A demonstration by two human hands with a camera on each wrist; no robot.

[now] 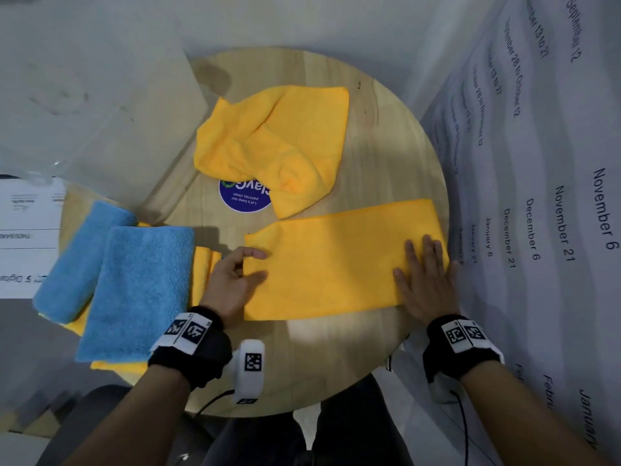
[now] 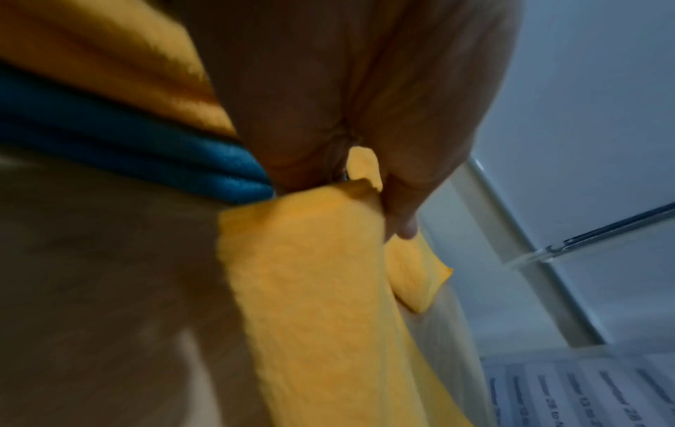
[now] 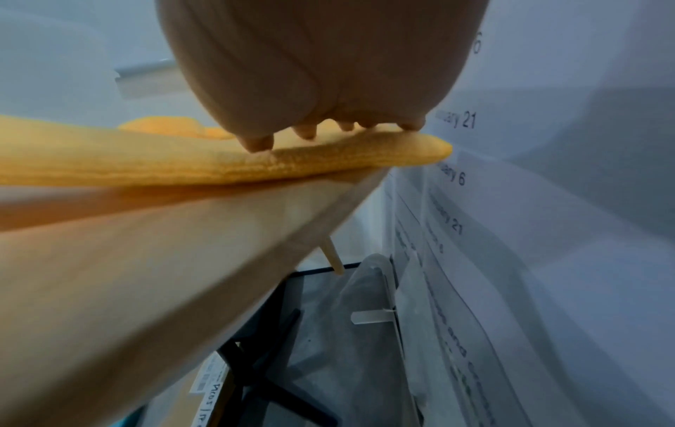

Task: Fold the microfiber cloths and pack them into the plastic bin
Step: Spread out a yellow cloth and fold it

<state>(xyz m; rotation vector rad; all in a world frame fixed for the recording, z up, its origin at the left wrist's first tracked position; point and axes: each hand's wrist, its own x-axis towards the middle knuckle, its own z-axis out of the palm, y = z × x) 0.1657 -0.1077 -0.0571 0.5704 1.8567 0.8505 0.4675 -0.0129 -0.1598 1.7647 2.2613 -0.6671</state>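
Head view shows a round wooden bench (image 1: 386,156) with several microfiber cloths on it. A long yellow cloth (image 1: 336,264), folded into a strip, lies flat across the near part of the bench. The left hand (image 1: 232,280) is at the left end of this strip: the thumb and the fingers are curled around the cloth edge, so this grip is clamped on the yellow cloth. The left wrist view confirms it, with the cloth edge pinched between the fingers (image 2: 398,208). The right hand (image 1: 426,280) lies flat on the right end of the same strip, fingers straight and spread, pressing it down near the bench edge; this grip is apart and holds nothing. In the right wrist view the fingertips (image 3: 259,143) rest on top of the cloth.

Behind the strip, a crumpled yellow cloth (image 1: 275,142) lies on the bench and partly covers a round blue sticker (image 1: 240,196). At the left, two folded blue cloths (image 1: 141,287) lie on top of other yellow cloths. I cannot tell where the plastic bin is. A sheet with printed dates (image 1: 537,196) is at the right of the bench.
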